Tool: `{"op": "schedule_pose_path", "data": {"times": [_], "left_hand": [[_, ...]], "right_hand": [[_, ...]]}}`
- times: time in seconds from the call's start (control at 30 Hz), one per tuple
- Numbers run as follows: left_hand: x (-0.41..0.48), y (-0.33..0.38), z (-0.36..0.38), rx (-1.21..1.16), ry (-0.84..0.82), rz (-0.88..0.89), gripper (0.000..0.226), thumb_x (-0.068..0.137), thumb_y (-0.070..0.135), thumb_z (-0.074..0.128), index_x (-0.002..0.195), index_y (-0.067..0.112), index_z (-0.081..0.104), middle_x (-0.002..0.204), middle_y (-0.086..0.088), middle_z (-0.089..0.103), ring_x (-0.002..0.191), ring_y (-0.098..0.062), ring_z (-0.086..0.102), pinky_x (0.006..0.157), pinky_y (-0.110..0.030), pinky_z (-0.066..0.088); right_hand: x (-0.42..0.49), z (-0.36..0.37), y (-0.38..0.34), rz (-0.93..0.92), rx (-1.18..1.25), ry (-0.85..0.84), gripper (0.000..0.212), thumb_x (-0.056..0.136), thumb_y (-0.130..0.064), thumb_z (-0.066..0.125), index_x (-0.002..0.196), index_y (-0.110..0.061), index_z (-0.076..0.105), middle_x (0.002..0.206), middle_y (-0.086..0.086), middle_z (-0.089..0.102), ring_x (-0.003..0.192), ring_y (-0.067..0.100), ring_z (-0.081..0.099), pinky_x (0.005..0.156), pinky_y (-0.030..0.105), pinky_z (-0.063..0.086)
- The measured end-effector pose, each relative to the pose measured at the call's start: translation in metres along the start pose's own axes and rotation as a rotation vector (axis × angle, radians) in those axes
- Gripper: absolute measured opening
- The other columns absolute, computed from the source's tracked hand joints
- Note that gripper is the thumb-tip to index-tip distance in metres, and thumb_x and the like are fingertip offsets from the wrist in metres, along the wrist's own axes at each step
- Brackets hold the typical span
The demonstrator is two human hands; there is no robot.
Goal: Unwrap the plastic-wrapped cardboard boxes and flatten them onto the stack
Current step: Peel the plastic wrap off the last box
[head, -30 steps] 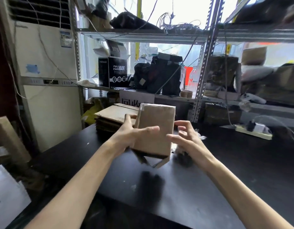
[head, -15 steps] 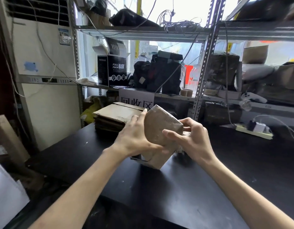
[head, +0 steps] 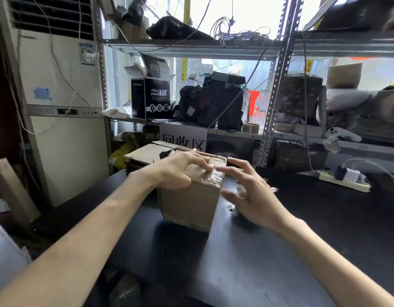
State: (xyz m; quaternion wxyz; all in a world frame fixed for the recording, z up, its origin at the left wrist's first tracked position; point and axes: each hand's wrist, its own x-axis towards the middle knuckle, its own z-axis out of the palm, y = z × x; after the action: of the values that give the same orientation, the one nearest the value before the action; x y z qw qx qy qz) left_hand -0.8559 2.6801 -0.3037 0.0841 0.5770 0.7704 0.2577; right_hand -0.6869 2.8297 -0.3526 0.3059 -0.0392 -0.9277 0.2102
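— Since a moment ago we are no longer holding the wrapped box (head: 189, 204) tilted up off the surface between both hands; it is now standing upright on the black table (head: 302, 251), and our hands are sitting on and beside its top.

— From the head view, what writing are we reading?

— We are reading "FULL FACE MASK" in white on the black carton (head: 155, 100) on the shelf, its lid flap standing open. Below it a white sign (head: 183, 139) is showing three large Chinese characters, partly hidden behind our left hand. Labels on the white cabinet unit (head: 65, 111) at the left are too blurred for us to read.

— And how are our hands sitting?

— Our left hand (head: 180, 168) is lying palm down across the box top, fingers spread and pressing on the shiny plastic wrap (head: 213, 173) there, not closed around anything. Our right hand (head: 251, 196) is hovering just beside the box's right upper edge, fingers fanned wide, gripping nothing; we cannot tell whether its fingertips are touching the wrap.

— Where is the stack?

— Flattened cardboard (head: 147, 152) is lying piled just behind the box, towards the shelf, partly covered by our left hand.
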Motion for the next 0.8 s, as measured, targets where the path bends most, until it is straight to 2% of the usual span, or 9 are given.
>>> {"op": "schedule_pose_path", "data": {"times": [0.1,0.2,0.27,0.37,0.47,0.53,0.63,0.7,0.8], "left_hand": [[0.005,-0.013,0.012,-0.053,0.13,-0.016,0.071,0.068,-0.006,0.052,0.123,0.036,0.068,0.145,0.013,0.053,0.143,-0.014,0.037,0.122,-0.046,0.024],[0.007,-0.023,0.03,0.093,0.334,-0.024,0.066,0.074,-0.001,0.069,0.129,0.037,0.066,0.139,0.008,0.052,0.139,-0.018,0.037,0.121,-0.051,0.02],[0.005,-0.024,0.043,0.1,0.445,-0.082,0.062,0.079,0.022,0.082,0.135,0.035,0.059,0.142,0.0,0.043,0.137,-0.023,0.03,0.12,-0.04,0.019],[0.004,-0.022,0.058,-0.062,0.417,-0.192,0.098,0.065,0.048,0.091,0.148,0.034,0.041,0.151,-0.001,0.018,0.142,-0.027,0.015,0.117,-0.041,0.023],[0.011,-0.019,0.071,-0.152,0.417,-0.22,0.123,0.053,0.045,0.098,0.151,0.037,0.023,0.153,0.001,-0.003,0.148,-0.033,0.001,0.12,-0.045,0.021],[0.018,-0.019,0.077,-0.24,0.477,-0.234,0.128,0.05,0.039,0.1,0.15,0.033,0.02,0.149,-0.005,0.003,0.147,-0.034,0.008,0.116,-0.035,0.025],[0.02,-0.024,0.074,-0.256,0.52,-0.224,0.127,0.048,0.031,0.102,0.148,0.029,0.024,0.132,-0.002,0.022,0.134,-0.025,0.03,0.103,-0.021,0.028],[0.018,-0.03,0.064,-0.236,0.547,-0.18,0.127,0.042,0.03,0.101,0.145,0.033,0.027,0.129,-0.001,0.027,0.128,-0.023,0.035,0.102,-0.024,0.034],[0.016,-0.034,0.04,-0.241,0.501,-0.09,0.13,0.03,0.035,0.086,0.142,0.043,0.021,0.133,0.0,0.027,0.128,-0.023,0.037,0.107,-0.036,0.043]], "right_hand": [[0.009,0.01,0.009,-0.035,0.0,-0.087,0.056,0.083,-0.018,0.077,0.134,-0.027,0.056,0.143,-0.009,0.047,0.135,0.007,0.041,0.109,0.027,0.036],[0.019,0.019,0.016,-0.092,-0.124,0.041,0.044,0.076,-0.01,0.081,0.117,-0.015,0.063,0.119,-0.002,0.059,0.115,0.022,0.052,0.096,0.027,0.039],[0.026,0.021,0.02,-0.095,-0.157,0.107,0.038,0.072,-0.007,0.082,0.106,-0.01,0.066,0.107,0.003,0.06,0.101,0.026,0.056,0.086,0.028,0.041],[0.033,0.018,0.03,-0.117,-0.207,0.175,0.027,0.072,-0.011,0.083,0.095,-0.012,0.07,0.096,-0.001,0.063,0.089,0.025,0.055,0.075,0.022,0.036],[0.034,0.018,0.027,-0.191,-0.22,0.225,0.013,0.082,-0.024,0.067,0.086,-0.012,0.07,0.087,-0.002,0.064,0.08,0.023,0.052,0.072,0.029,0.041],[0.034,0.024,0.024,-0.188,-0.194,0.258,0.02,0.083,-0.028,0.058,0.084,-0.013,0.07,0.083,-0.002,0.062,0.079,0.021,0.051,0.069,0.032,0.044],[0.035,0.026,0.022,-0.142,-0.1,0.301,0.007,0.082,-0.016,0.067,0.083,-0.015,0.074,0.081,-0.004,0.061,0.08,0.016,0.053,0.071,0.033,0.047],[0.037,0.019,0.023,-0.115,-0.005,0.295,0.006,0.084,-0.011,0.073,0.087,-0.015,0.076,0.085,-0.005,0.062,0.08,0.015,0.059,0.071,0.03,0.049],[0.042,0.013,0.016,-0.14,0.058,0.206,0.029,0.086,-0.009,0.073,0.114,-0.016,0.071,0.101,-0.01,0.062,0.078,0.009,0.063,0.073,0.019,0.048]]}}
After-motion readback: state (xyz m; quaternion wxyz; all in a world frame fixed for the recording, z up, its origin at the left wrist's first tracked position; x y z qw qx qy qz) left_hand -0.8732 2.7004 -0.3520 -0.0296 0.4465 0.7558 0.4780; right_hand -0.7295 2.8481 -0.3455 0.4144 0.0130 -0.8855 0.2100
